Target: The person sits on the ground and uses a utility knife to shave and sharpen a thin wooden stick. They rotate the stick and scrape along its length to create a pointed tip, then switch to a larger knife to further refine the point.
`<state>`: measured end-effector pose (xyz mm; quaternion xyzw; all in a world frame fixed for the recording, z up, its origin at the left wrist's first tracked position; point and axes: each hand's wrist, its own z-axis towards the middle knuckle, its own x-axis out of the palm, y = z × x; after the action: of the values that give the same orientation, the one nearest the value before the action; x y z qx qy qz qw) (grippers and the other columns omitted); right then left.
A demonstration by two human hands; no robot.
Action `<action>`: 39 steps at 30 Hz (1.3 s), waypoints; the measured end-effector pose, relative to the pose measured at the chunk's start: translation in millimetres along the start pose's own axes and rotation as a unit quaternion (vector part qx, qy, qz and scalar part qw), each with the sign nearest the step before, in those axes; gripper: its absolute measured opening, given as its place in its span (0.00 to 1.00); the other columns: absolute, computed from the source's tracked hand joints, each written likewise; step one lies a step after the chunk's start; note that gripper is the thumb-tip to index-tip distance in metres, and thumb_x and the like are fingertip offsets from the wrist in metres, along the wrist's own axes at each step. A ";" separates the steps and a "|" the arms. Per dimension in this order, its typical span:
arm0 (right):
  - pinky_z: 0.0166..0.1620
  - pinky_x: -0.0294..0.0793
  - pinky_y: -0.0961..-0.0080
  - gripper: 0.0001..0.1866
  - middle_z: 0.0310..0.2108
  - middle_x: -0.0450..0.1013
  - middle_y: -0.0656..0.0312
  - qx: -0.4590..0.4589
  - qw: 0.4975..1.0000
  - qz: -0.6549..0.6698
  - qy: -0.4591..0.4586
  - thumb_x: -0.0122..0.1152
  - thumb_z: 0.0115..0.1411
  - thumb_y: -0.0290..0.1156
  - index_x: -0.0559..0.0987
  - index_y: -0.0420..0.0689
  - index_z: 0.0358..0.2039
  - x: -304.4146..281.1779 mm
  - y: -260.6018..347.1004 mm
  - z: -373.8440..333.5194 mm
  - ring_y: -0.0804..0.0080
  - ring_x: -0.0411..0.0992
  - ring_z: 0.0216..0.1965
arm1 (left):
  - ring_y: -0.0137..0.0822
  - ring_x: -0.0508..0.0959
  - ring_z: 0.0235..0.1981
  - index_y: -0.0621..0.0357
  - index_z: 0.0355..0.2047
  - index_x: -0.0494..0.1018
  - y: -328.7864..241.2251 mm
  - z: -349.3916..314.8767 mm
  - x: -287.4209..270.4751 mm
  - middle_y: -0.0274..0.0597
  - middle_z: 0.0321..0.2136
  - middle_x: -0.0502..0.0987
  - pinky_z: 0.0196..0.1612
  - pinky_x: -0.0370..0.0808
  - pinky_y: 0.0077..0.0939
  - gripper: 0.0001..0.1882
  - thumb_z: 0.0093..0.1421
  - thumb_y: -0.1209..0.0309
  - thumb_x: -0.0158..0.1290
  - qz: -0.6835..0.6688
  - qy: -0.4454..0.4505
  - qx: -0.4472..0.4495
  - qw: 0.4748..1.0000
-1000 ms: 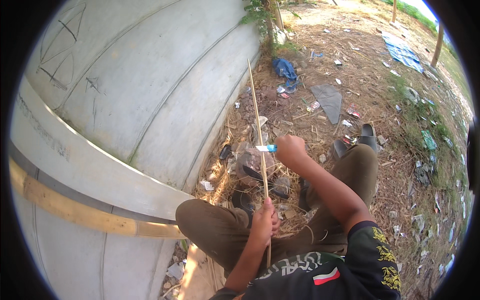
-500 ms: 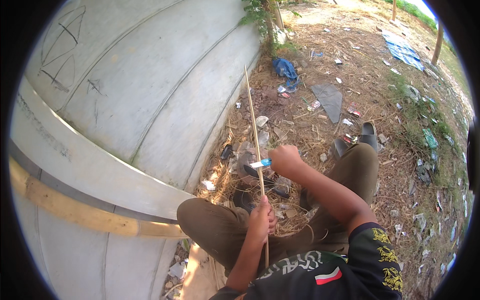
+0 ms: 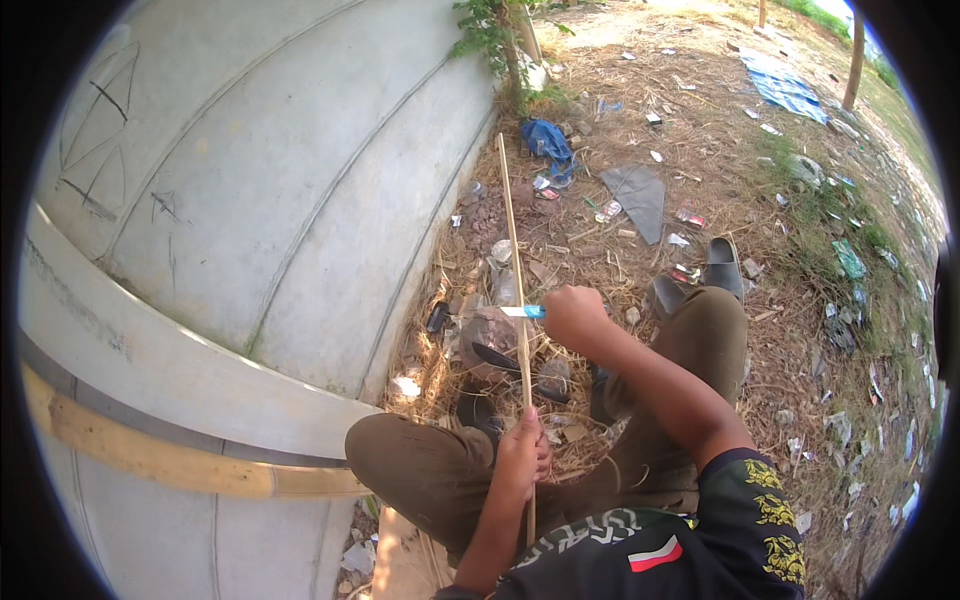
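Observation:
A long, thin strip of pale bamboo (image 3: 512,230) runs up from my lap, pointing away from me. My left hand (image 3: 522,455) is wrapped round its lower part, thumb lying along the strip. Farther up, my right hand (image 3: 577,318) is closed on a blue cutter knife (image 3: 532,312). The knife lies crosswise over the strip, its bright blade reaching past the strip's left side. Whether the edge bites into the bamboo cannot be made out. The strip's lower end passes below my left hand toward my shirt.
A grey panelled wall (image 3: 300,180) stands at the left, with a bamboo pole (image 3: 160,445) along its lower part. Dry straw and litter cover the ground. Grey sandals (image 3: 722,268), a dark blade-like piece (image 3: 495,357), a blue cloth (image 3: 548,145) and a grey sheet (image 3: 637,200) lie about.
The knife has slid a little farther up the strip, away from my left hand. The strip's far end has tilted slightly right, and the whole view has shifted a bit.

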<state>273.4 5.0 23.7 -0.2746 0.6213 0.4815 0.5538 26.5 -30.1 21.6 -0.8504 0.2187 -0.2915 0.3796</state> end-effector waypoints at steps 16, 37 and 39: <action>0.35 0.81 0.57 0.10 0.28 0.81 0.52 -0.057 0.996 0.043 0.051 0.57 0.54 0.32 0.85 0.44 0.27 7.4 24.4 -7.7 0.52 0.82 0.31 | 0.20 0.52 0.09 0.48 0.26 0.58 -6.7 -3.3 -14.0 0.26 0.12 0.53 0.09 0.47 0.15 0.25 0.72 0.43 0.40 -0.052 0.010 -0.001 0.999; 0.31 0.81 0.64 0.05 0.26 0.81 0.54 0.122 0.989 0.034 -0.071 0.63 0.51 0.28 0.86 0.45 0.25 -28.0 -22.5 34.5 0.56 0.82 0.30 | 0.19 0.51 0.09 0.48 0.26 0.58 1.1 -13.1 12.0 0.25 0.12 0.53 0.09 0.47 0.16 0.25 0.73 0.44 0.40 -0.001 0.036 -0.014 0.999; 0.34 0.81 0.63 0.06 0.27 0.81 0.53 0.083 0.996 0.024 -0.002 0.62 0.52 0.28 0.86 0.45 0.28 -30.6 -7.4 21.1 0.54 0.82 0.31 | 0.19 0.51 0.09 0.48 0.26 0.58 -4.0 -11.6 8.5 0.25 0.12 0.53 0.09 0.47 0.16 0.25 0.73 0.44 0.40 -0.007 0.024 0.000 1.000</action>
<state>296.1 15.4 52.3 -0.2115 0.6645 0.4422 0.5641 25.7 -38.7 33.7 -0.8447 0.2216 -0.3148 0.3718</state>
